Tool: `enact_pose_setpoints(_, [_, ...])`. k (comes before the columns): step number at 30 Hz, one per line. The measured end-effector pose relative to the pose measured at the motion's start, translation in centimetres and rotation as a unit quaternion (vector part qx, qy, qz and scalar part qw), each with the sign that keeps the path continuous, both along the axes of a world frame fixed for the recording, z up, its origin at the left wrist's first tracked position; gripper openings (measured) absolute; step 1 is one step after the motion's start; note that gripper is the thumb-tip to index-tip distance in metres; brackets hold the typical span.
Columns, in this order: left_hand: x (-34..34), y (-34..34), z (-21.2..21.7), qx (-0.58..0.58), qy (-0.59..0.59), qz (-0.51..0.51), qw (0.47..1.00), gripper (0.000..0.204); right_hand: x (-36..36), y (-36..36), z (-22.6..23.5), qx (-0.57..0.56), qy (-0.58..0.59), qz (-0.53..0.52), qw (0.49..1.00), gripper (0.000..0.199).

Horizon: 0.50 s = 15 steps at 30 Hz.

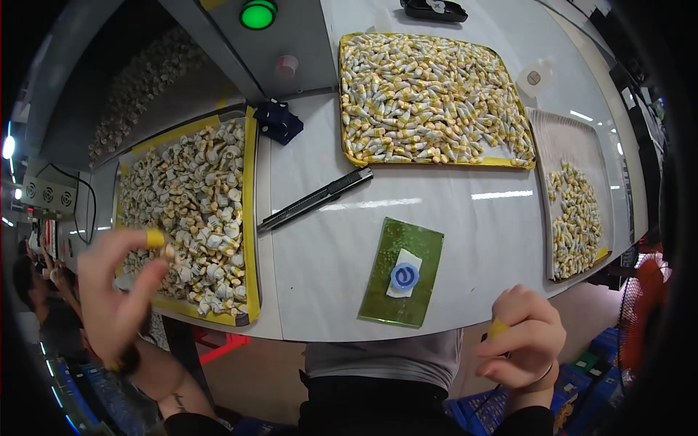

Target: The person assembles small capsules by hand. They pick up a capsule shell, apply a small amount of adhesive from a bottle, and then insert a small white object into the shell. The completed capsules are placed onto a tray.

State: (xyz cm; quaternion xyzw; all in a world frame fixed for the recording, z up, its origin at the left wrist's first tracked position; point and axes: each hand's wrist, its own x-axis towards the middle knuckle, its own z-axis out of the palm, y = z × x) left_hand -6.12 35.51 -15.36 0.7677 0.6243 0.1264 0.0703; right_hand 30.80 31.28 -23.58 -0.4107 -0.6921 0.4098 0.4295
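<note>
The left hand (pixel 116 287) is raised over the near left corner of the left tray (pixel 250 218), which has a yellow rim. Its thumb and forefinger, which wears a yellow cap, pinch a small pale part (pixel 169 252), just above the heap of similar parts that fills this tray; the hand is blurred, so the other fingers are hard to read. The right hand (pixel 525 338) is off the table, below its near edge, with fingers curled together into a loose fist; a yellow cap is on one fingertip, and I cannot tell if it holds something.

Between the two hands the white table (pixel 465 218) has open room. There a green mat (pixel 385 291) lies near the near edge, with a blue ring (pixel 405 276) on a white piece. A utility knife (pixel 316 199) lies slanted just right of the left tray. Farther, a full square tray (pixel 429 98) stands, and at the right edge a grey tray (pixel 574 196) is partly filled.
</note>
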Motion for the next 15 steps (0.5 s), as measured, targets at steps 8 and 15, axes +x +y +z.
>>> enact_pose_setpoints(8, [-9.2,21.0,-4.9,0.023,0.109,0.049,0.993,0.045,0.5,-0.6,0.7,0.033,-0.021,-0.044,0.998,0.017])
enact_pose_setpoints(15, [-13.1,31.0,-10.9,0.073,0.277,0.107,0.952,0.052,2.1,-3.0,0.7,0.047,-0.029,-0.147,0.988,0.018])
